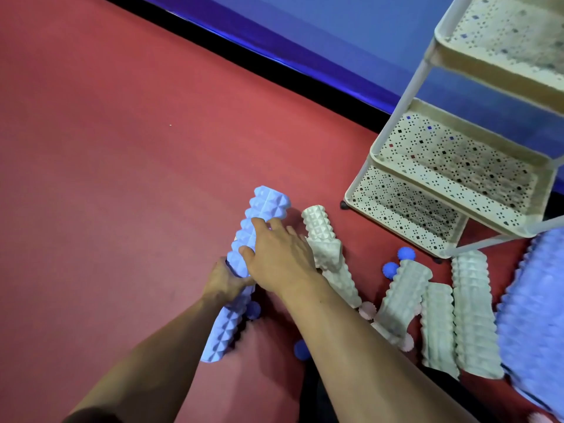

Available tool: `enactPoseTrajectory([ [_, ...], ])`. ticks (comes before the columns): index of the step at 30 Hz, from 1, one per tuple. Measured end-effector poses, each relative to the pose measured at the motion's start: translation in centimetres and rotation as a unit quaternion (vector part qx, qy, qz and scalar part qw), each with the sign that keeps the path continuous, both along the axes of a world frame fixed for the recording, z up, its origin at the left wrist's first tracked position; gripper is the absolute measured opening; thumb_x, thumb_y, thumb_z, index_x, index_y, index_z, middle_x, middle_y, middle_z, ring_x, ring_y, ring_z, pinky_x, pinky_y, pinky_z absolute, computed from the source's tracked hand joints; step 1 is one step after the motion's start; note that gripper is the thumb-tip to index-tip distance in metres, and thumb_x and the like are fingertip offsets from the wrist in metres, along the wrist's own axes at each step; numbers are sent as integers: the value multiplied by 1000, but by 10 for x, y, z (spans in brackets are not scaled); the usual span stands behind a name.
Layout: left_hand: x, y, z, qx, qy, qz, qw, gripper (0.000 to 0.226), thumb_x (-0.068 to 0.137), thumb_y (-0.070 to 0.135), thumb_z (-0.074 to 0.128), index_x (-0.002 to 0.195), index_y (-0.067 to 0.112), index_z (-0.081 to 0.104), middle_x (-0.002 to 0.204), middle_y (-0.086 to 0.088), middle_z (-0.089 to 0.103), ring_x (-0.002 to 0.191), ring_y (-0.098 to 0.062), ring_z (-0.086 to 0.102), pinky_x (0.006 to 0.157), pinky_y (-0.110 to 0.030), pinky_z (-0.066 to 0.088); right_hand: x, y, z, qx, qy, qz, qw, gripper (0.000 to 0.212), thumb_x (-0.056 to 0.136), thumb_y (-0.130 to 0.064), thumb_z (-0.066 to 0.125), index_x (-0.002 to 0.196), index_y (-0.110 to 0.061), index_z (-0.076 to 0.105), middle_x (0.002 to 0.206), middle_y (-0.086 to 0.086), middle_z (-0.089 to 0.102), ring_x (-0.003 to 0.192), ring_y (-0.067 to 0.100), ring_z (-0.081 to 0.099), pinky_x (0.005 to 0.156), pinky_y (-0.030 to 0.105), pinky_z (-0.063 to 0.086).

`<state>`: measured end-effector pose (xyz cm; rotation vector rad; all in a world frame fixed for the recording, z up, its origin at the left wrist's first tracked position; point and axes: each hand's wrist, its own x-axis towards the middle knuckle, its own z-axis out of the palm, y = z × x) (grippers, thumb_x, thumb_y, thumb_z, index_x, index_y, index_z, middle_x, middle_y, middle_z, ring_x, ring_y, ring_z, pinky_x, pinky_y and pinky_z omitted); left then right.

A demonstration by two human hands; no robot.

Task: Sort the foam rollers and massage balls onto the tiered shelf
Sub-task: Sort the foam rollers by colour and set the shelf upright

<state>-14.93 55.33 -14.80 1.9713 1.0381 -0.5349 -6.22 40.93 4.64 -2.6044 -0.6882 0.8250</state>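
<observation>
1. Gripping the blue foam roller with both hands, you have it lying at a slant on the red floor, its far end pointing up and to the right
2. Your left hand wraps the roller from the left near its middle, fingers curled under and around it
3. Your right hand sits on top of the roller just above the left, thumb pressed to the near side and fingers curled over the far side, clamped on the foam
4. Just to the right of your right hand a white foam roller lies on the floor, with another white one leaning across it
5. Further right you have three more white rollers lying side by side, near the foot of the shelf
6. A second blue roller shows blurred at the right edge
7. Two blue massage balls sit between the white rollers and the shelf; another blue ball lies between your forearms, and one more is partly hidden under the held roller
8. Pink massage balls peek out beside the white rollers
9. The tiered shelf stands at the upper right, well apart from the held roller, its perforated trays holding nothing that you can see
</observation>
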Motion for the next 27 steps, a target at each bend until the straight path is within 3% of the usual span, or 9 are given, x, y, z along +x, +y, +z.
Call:
enactPoseTrajectory([
  [4,8,-7,44,2,-23,28,999,63,64,50,85,105,11,56,86,2,65,73,-18,62,59,-31,44,5,-6,-1,-8,3,-15,1000,51,101,-44,47,146,-20,38,146,11,44,131,37,45,108,46,36],
  [9,13,11,91,7,-114,59,992,61,67,51,90,115,21,66,102,6,72,94,-17,69,77,-29,49,8,-6,8,16,-20,-30,999,57,100,-47,47,149,-22,36,146,8,45,132,34,46,109,47,38],
  [13,13,17,146,5,-178,75,981,62,61,57,90,110,26,67,103,11,74,93,-14,71,82,-38,58,-3,-12,24,37,6,-54,998,61,99,-54,45,152,-24,34,153,4,39,137,32,44,110,46,39],
  [17,14,13,203,5,-243,77,967,51,65,51,90,102,28,64,101,10,73,91,-9,71,82,-41,59,-14,-23,60,106,4,-118,987,63,99,-54,48,154,-28,33,156,0,37,138,27,45,109,44,41],
  [23,26,-7,289,-8,-344,49,938,68,59,60,87,113,27,63,108,13,72,95,-7,71,85,-40,59,-26,-50,133,167,-58,-148,973,62,99,-56,49,153,-31,34,153,-3,41,138,24,46,109,44,41],
  [27,30,-34,355,-16,-417,24,908,60,64,54,88,108,22,62,103,8,72,91,-9,71,77,-34,58,-26,-85,186,202,-107,-163,960,60,98,-54,53,151,-30,38,151,-1,46,135,22,49,110,40,41],
])
